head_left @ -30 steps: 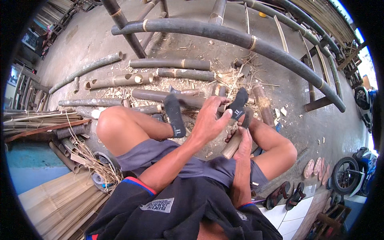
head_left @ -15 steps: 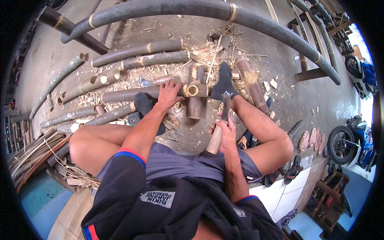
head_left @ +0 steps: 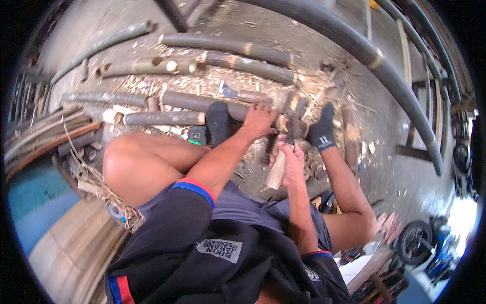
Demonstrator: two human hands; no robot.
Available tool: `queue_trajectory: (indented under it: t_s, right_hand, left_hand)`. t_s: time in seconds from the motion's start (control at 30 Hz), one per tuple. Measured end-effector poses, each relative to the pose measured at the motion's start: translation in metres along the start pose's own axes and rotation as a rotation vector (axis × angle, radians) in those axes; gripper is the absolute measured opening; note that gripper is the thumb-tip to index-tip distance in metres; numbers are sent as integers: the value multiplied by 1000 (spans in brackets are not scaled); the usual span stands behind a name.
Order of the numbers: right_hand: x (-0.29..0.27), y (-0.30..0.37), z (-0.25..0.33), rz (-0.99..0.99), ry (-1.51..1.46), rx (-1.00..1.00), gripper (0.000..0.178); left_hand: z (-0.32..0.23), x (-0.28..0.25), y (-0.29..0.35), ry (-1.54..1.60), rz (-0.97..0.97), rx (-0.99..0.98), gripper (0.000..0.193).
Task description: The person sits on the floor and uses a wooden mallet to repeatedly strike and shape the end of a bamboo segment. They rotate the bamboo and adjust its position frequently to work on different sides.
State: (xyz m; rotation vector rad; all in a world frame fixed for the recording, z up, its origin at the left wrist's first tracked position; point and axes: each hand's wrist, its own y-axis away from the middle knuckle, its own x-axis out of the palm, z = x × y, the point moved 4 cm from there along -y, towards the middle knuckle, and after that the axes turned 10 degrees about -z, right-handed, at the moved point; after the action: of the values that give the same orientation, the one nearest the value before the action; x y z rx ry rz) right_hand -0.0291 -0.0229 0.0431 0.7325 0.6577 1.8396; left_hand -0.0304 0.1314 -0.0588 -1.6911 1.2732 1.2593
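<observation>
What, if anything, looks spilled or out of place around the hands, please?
Pale chips and shavings are strewn over the floor around the bamboo poles, which looks untidy. A hatchet also lies loose among them, just beyond the left hand, with its blade exposed.

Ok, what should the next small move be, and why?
Probably slide the left hand a little left along the dark bamboo pole: it lies close to the blade of the knife, which the right hand grips by its wooden handle.
</observation>
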Motion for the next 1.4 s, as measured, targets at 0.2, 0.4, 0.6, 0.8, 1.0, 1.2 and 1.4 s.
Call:
queue_trajectory:
  t_s: [0.2, 0.4, 0.6, 0.8, 1.0, 1.2, 1.4]
  right_hand:
    - [-14, -19, -9, -59, 82, -48, 29]
    - [-40, -26, -20, -156, -11, 6, 25]
    - [-37, -23, -28, -116, -27, -19, 27]
    - [-39, -20, -35, -212, -51, -36, 20]
    - [-28, -24, -47, -248, -95, 9, 17]
    - [1, -35, -79, -371, -182, 60, 19]
    - [5, -52, -80, -400, -151, 17, 19]
  left_hand:
    - [2, 1, 6, 97, -33, -23, 74]
    - [17, 2, 13, 126, -11, -68, 73]
    - [18, -2, 10, 98, 22, -53, 75]
    - [17, -3, 3, 57, 79, -30, 78]
    - [1, -4, -12, 68, 180, 8, 94]
    - [-1, 0, -32, 229, 222, 67, 91]
    - [-8, -1, -34, 193, 195, -121, 101]
